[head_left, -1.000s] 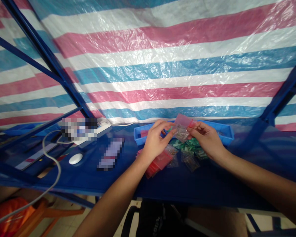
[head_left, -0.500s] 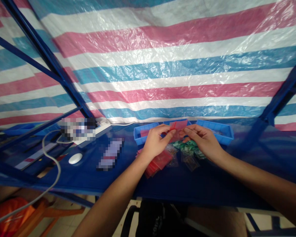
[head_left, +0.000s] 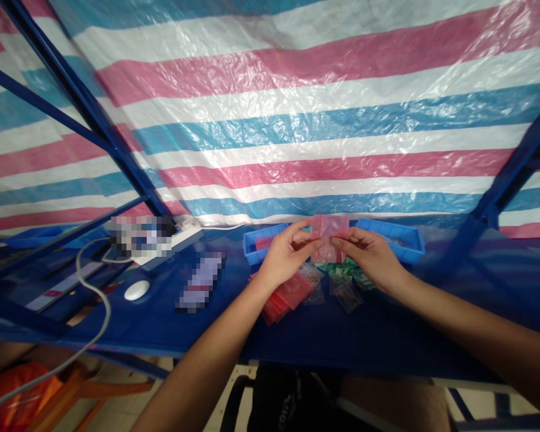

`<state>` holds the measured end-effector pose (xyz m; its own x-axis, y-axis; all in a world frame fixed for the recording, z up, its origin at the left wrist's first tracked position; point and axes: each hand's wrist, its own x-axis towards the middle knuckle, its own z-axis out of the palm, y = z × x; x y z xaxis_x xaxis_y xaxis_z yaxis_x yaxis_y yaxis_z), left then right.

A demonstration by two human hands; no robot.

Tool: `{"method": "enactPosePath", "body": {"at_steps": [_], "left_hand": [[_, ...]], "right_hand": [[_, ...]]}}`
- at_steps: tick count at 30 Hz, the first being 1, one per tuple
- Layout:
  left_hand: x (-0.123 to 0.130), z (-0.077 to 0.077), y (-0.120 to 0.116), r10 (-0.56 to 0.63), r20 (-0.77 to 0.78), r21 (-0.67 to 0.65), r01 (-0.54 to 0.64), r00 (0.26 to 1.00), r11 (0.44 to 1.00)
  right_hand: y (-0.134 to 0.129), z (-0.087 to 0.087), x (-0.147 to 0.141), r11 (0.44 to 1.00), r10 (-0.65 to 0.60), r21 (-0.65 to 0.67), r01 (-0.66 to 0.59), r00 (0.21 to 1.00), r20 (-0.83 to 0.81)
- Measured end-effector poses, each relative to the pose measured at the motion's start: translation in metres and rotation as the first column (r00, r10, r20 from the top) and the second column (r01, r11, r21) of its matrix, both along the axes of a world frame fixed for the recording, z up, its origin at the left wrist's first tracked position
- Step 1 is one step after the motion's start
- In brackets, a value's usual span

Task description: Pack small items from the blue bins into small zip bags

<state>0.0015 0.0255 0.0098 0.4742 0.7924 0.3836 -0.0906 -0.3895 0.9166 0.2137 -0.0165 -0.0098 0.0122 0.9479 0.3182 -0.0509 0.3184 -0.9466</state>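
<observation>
A pinkish-red clear plastic bag (head_left: 330, 231) is stretched between my two hands above the table. My left hand (head_left: 288, 252) pinches its left side between thumb and fingers. On the bag's right side my right hand (head_left: 371, 255) has a similar pinch. Below my left hand lies a pile of red plastic bags (head_left: 288, 298). Small clear bags with brownish contents (head_left: 345, 293) lie beside green packets (head_left: 351, 273), partly under my right hand. Blue bins stand behind, one at the left (head_left: 252, 247) and one at the right (head_left: 405, 242).
On the blue table (head_left: 162, 324) are a white mouse (head_left: 136, 290), a blurred-out flat object (head_left: 201, 281) and a white power strip (head_left: 186, 238). A grey cable (head_left: 107, 312) crosses the left side. Blue frame bars (head_left: 130, 174) rise at both sides.
The bag between my hands has been spread flatter and wider, and its face now shows toward me. My right hand has shifted slightly to the right.
</observation>
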Motion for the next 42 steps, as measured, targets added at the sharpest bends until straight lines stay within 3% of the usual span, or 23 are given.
{"method": "enactPosePath", "body": {"at_steps": [4, 7, 9, 11, 13, 17, 23, 30, 37, 42], "left_hand": [[0.001, -0.003, 0.001, -0.015, -0.030, 0.008, 0.016, 0.999, 1.000], [-0.004, -0.001, 0.004, 0.100, -0.080, 0.114, -0.090, 0.992, 0.989], [-0.012, 0.003, 0.009, 0.296, -0.126, 0.248, -0.259, 0.947, 0.934], [-0.024, 0.009, 0.017, 0.487, -0.121, 0.375, -0.414, 0.865, 0.829], [-0.038, 0.013, 0.028, 0.551, -0.114, 0.415, -0.465, 0.827, 0.782], [-0.064, 0.017, 0.049, 0.612, -0.119, 0.357, -0.542, 0.782, 0.761], [-0.088, 0.018, 0.060, 0.634, -0.278, 0.443, -0.490, 0.721, 0.751], [-0.090, 0.014, 0.061, 0.627, -0.432, 0.518, -0.391, 0.648, 0.761], [-0.092, 0.007, 0.067, 0.662, -0.500, 0.607, -0.320, 0.558, 0.728], [-0.093, 0.008, 0.070, 0.661, -0.496, 0.599, -0.329, 0.563, 0.730]], "right_hand": [[0.004, -0.005, 0.001, 1.000, 0.003, -0.014, -0.004, 0.998, -0.062], [0.004, -0.004, 0.001, 0.998, 0.050, -0.040, -0.054, 0.994, -0.097], [0.003, -0.002, 0.000, 0.995, 0.075, -0.064, -0.083, 0.990, -0.121], [0.003, -0.002, 0.000, 0.993, 0.080, -0.077, -0.090, 0.989, -0.126], [0.003, -0.002, 0.001, 0.993, 0.071, -0.083, -0.081, 0.991, -0.111], [0.005, -0.005, 0.003, 0.994, 0.065, -0.087, -0.072, 0.995, -0.073], [0.003, -0.003, 0.001, 0.996, 0.062, -0.068, -0.062, 0.998, -0.002], [0.002, -0.004, 0.001, 0.995, 0.082, -0.064, -0.080, 0.996, 0.032], [0.002, -0.004, 0.001, 0.995, 0.095, -0.047, -0.091, 0.992, 0.087], [0.003, -0.007, 0.001, 0.993, 0.117, -0.030, -0.115, 0.989, 0.085]]}}
